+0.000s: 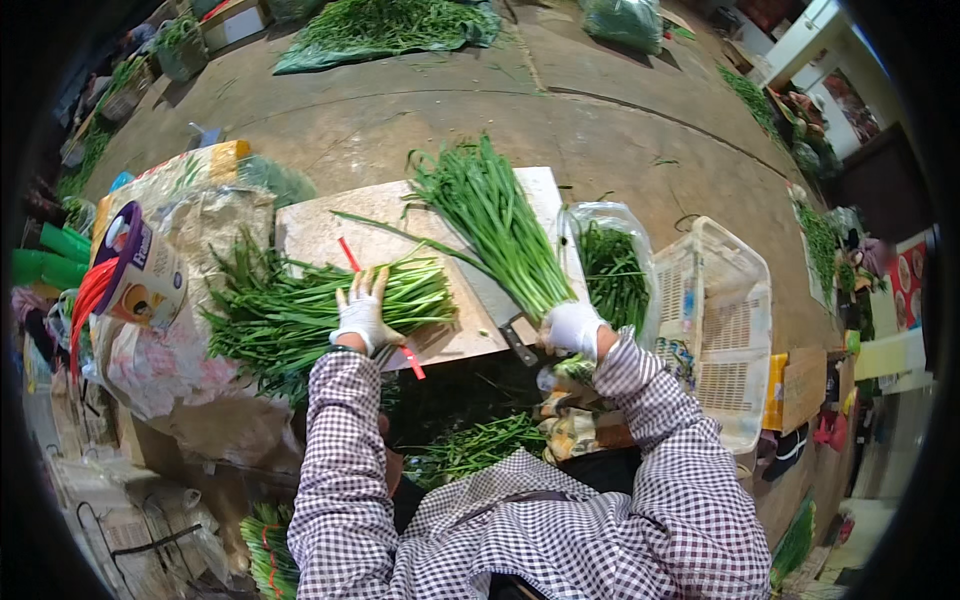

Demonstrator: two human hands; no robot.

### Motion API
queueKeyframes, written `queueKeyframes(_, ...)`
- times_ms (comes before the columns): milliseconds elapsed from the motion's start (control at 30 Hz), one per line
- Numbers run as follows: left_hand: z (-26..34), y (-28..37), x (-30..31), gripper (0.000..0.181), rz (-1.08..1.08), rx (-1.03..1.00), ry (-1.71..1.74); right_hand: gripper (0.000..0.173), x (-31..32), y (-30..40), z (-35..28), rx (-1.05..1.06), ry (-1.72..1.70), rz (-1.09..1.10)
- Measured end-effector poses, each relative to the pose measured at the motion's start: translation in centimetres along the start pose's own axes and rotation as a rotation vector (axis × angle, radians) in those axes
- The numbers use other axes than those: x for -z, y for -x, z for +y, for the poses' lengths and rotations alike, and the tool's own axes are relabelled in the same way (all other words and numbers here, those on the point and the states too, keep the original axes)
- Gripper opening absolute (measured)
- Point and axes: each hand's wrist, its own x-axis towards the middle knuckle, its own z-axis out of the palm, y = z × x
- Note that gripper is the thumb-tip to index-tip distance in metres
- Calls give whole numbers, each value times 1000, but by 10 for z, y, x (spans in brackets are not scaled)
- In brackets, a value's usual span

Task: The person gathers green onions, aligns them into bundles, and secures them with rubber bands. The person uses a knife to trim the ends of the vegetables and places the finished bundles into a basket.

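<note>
My left hand [361, 311], in a white glove, lies with fingers spread over a heap of long green leaves, likely garlic chives [277, 304]. A red strip [412, 362] runs beneath this heap, its two ends showing. In my gloved right hand [574, 328] is the pale stem end of a second bunch of chives [491, 221]. Its leaf tips fan out past the far edge of the white board [322, 225]. A knife [518, 343] with a dark handle lies at the board's near edge, close to my right hand; its blade is partly hidden.
Red strips [94, 300] hang from a printed bucket [146, 274] at left. Right of the board stand a clear plastic bag of greens [615, 270] and a white plastic crate [731, 337]. Loose leaves [480, 450] lie before my lap. Greens cover a sheet [390, 26] on the far floor.
</note>
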Motion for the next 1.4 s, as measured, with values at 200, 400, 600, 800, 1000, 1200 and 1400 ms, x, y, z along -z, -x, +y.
queueKeyframes(200,10,1,11,138,-51,4,-89,72,-1,-51,69,-218,-199,568)
queueKeyframes(400,52,14,39,130,46,-90,-177,108,-14,-81,67,-113,-432,546)
queueKeyframes(600,166,-8,-21,80,79,-285,626,63,-22,-113,101,-118,-473,501)
queueKeyframes(800,229,-64,-110,31,-89,487,1421,85,-12,-121,116,-135,-627,312)
queueKeyframes(1000,241,-90,-125,25,-135,738,1765,79,-10,-121,111,-26,-782,264)
queueKeyframes(1200,250,-86,-99,38,-291,787,1913,54,-22,-127,124,42,-1021,161)
queueKeyframes(1400,257,-89,-96,29,-373,702,1912,30,-48,-154,141,94,-1411,15)
